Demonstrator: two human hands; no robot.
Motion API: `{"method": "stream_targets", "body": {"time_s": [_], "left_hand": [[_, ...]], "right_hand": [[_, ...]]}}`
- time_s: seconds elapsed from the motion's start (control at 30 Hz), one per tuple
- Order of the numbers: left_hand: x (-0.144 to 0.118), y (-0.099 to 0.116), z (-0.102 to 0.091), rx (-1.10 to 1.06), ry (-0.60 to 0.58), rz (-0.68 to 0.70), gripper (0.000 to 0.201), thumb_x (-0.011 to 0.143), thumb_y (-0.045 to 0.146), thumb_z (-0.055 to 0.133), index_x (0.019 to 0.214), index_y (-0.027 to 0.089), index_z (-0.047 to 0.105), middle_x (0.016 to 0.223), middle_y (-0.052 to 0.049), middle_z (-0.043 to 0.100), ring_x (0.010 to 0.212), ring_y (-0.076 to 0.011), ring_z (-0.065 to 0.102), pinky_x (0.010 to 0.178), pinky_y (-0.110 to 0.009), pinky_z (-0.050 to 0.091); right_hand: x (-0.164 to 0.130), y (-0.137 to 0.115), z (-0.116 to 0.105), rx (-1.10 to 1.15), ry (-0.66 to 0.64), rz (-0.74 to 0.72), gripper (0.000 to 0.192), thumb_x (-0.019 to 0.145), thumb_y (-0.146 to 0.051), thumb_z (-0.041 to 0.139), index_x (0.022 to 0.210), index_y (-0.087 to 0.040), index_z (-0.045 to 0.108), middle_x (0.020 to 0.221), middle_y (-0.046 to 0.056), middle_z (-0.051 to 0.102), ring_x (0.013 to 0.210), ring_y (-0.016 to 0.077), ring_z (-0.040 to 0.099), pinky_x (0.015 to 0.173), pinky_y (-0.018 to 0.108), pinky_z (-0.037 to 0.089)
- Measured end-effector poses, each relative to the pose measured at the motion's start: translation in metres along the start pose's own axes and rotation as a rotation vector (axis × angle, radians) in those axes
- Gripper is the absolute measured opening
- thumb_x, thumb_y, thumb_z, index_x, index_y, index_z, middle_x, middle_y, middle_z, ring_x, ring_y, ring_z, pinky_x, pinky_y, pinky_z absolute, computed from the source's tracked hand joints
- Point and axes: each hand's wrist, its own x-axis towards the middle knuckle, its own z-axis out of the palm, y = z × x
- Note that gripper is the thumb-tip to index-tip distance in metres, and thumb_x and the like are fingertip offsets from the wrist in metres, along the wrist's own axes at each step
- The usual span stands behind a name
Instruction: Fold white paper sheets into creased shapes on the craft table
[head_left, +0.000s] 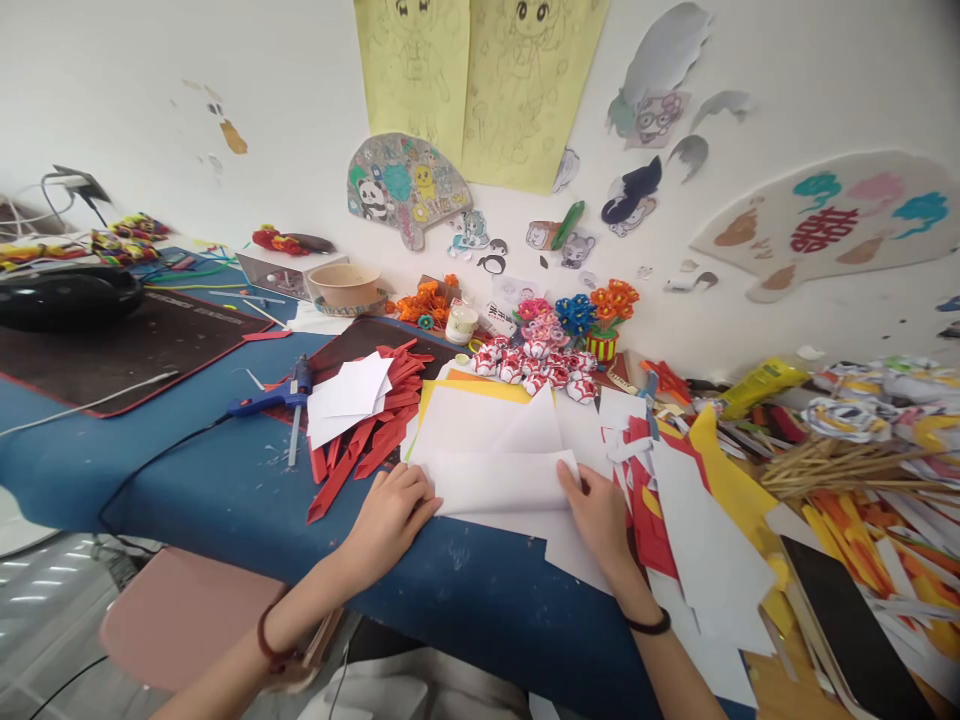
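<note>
A white sheet of paper [495, 485], folded over along its near side, lies in front of me near the table's edge. My left hand [399, 510] presses on its left end with the fingers curled together. At the right end my right hand [596, 508] pinches the folded strip between thumb and fingers. Beneath and behind it are more white sheets [465, 415] and a yellow sheet [424, 405]. Left of the stack, small white paper pieces [349, 395] rest on a pile of folded red paper strips [367, 450].
A blue glue gun [274, 397] with a trailing cord lies at left. Red-and-white paper balls [536, 365] and flower bunches [576, 315] stand at the back. Paper scraps [705, 530], thin sticks [825, 460] and a dark phone-like slab [847, 625] crowd the right side.
</note>
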Motion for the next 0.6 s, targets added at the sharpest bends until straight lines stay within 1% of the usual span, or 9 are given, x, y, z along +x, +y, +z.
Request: {"method": "stream_targets", "body": {"time_s": [0.07, 0.13, 0.23, 0.33, 0.4, 0.43, 0.47, 0.53, 0.6], "left_hand": [[0.000, 0.000, 0.000, -0.005, -0.001, -0.003, 0.031, 0.097, 0.035, 0.040, 0.074, 0.019, 0.055, 0.084, -0.002, 0.058, 0.082, -0.0193, 0.048, 0.073, -0.034, 0.032], [0.000, 0.000, 0.000, -0.010, 0.002, -0.002, 0.031, 0.096, 0.035, 0.041, 0.074, 0.019, 0.055, 0.084, -0.002, 0.058, 0.082, -0.0190, 0.048, 0.073, -0.034, 0.032], [0.000, 0.001, 0.000, -0.013, 0.011, -0.011, 0.029, 0.096, 0.035, 0.042, 0.074, 0.019, 0.055, 0.084, -0.002, 0.058, 0.081, -0.0186, 0.048, 0.073, -0.034, 0.031], [-0.001, 0.002, 0.000, -0.014, 0.009, -0.027, 0.029, 0.096, 0.034, 0.042, 0.074, 0.019, 0.054, 0.084, -0.001, 0.058, 0.081, -0.0184, 0.048, 0.073, -0.034, 0.031], [-0.001, 0.002, 0.000, -0.014, 0.001, -0.035, 0.029, 0.096, 0.034, 0.042, 0.074, 0.019, 0.053, 0.085, -0.001, 0.058, 0.082, -0.0184, 0.048, 0.072, -0.034, 0.030], [-0.001, 0.002, 0.000, -0.015, -0.002, -0.039, 0.029, 0.096, 0.034, 0.042, 0.073, 0.019, 0.053, 0.085, -0.001, 0.058, 0.082, -0.0184, 0.048, 0.072, -0.034, 0.030], [-0.001, 0.002, 0.000, -0.018, -0.004, -0.042, 0.029, 0.096, 0.034, 0.043, 0.073, 0.019, 0.053, 0.085, -0.001, 0.058, 0.082, -0.0184, 0.048, 0.071, -0.034, 0.030], [-0.001, 0.002, 0.001, -0.022, 0.000, -0.046, 0.028, 0.096, 0.034, 0.043, 0.073, 0.019, 0.052, 0.085, -0.001, 0.058, 0.083, -0.0184, 0.048, 0.071, -0.034, 0.030], [-0.001, 0.002, 0.003, -0.022, 0.012, -0.054, 0.027, 0.095, 0.033, 0.043, 0.074, 0.019, 0.052, 0.086, -0.001, 0.058, 0.083, -0.0183, 0.049, 0.071, -0.033, 0.030]], "right_hand": [[-0.002, -0.002, 0.002, -0.055, 0.040, -0.023, 0.046, 0.090, -0.052, 0.041, 0.056, -0.021, 0.039, 0.050, -0.002, 0.042, 0.050, 0.0137, 0.035, 0.050, 0.027, 0.023], [-0.001, -0.002, 0.005, -0.095, 0.069, -0.059, 0.042, 0.092, -0.049, 0.039, 0.063, -0.020, 0.048, 0.059, 0.002, 0.053, 0.055, 0.0165, 0.044, 0.053, 0.027, 0.028], [0.002, -0.002, 0.006, -0.124, 0.131, -0.120, 0.035, 0.094, -0.046, 0.038, 0.089, -0.017, 0.058, 0.082, 0.009, 0.063, 0.075, 0.0237, 0.056, 0.063, 0.032, 0.041], [-0.001, -0.006, 0.003, -0.175, 0.206, -0.203, 0.040, 0.095, -0.040, 0.040, 0.119, -0.011, 0.054, 0.107, 0.018, 0.061, 0.098, 0.0308, 0.056, 0.083, 0.043, 0.045], [-0.012, -0.016, 0.000, -0.194, 0.229, -0.327, 0.039, 0.095, -0.033, 0.041, 0.127, -0.012, 0.052, 0.121, 0.019, 0.056, 0.112, 0.0322, 0.051, 0.095, 0.045, 0.042], [-0.019, -0.023, -0.001, -0.177, 0.222, -0.433, 0.037, 0.095, -0.028, 0.042, 0.128, -0.015, 0.053, 0.126, 0.016, 0.054, 0.117, 0.0306, 0.050, 0.099, 0.045, 0.041], [-0.028, -0.031, -0.001, -0.139, 0.177, -0.566, 0.037, 0.095, -0.022, 0.041, 0.130, -0.018, 0.052, 0.128, 0.013, 0.054, 0.120, 0.0275, 0.049, 0.102, 0.043, 0.040], [-0.046, -0.049, 0.001, -0.082, -0.024, -0.837, 0.044, 0.094, -0.015, 0.040, 0.137, -0.019, 0.046, 0.132, 0.008, 0.055, 0.126, 0.0227, 0.047, 0.105, 0.039, 0.041], [-0.061, -0.066, 0.007, -0.088, -0.172, -0.923, 0.044, 0.094, -0.015, 0.041, 0.138, -0.017, 0.046, 0.136, 0.008, 0.053, 0.130, 0.0219, 0.043, 0.106, 0.039, 0.041]]}}
